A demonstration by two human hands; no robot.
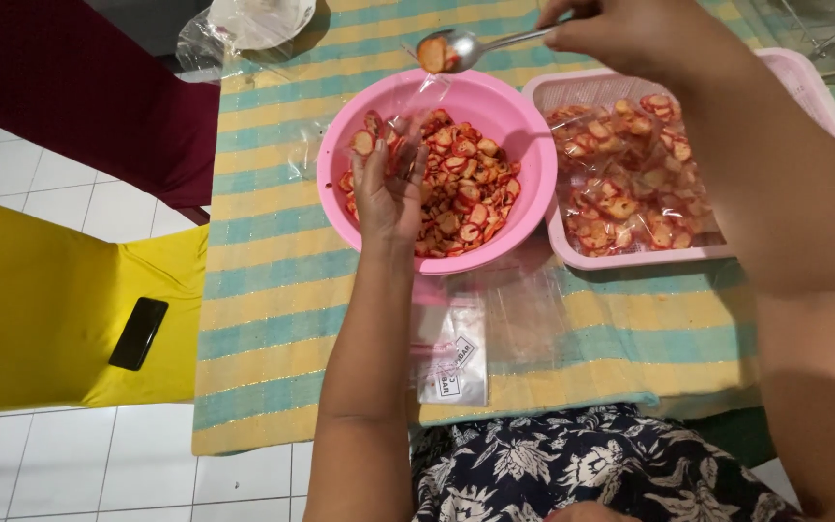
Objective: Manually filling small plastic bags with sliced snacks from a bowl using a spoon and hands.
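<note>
**Here: hands over the pink bowl**

Left hand [390, 188] palm up above the pink bowl [524, 135], fingers [379, 155] loosely curled round the mouth of a clear plastic bag [408, 145], holding it open over the red-edged chips [466, 188]. Right hand [630, 34] pinched shut on the handle of a metal spoon [461, 46], raised past the bowl's far rim, a few chips in its scoop. Pink tray [804, 82] just right of the bowl, filled bags inside. Flat empty bags [451, 362] lie on the striped worktop [263, 280] nearer the body.

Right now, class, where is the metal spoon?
In the head view, the metal spoon is near the top centre, held by the right hand just above the far rim of the pink bowl, carrying a few red-edged chips.
</note>
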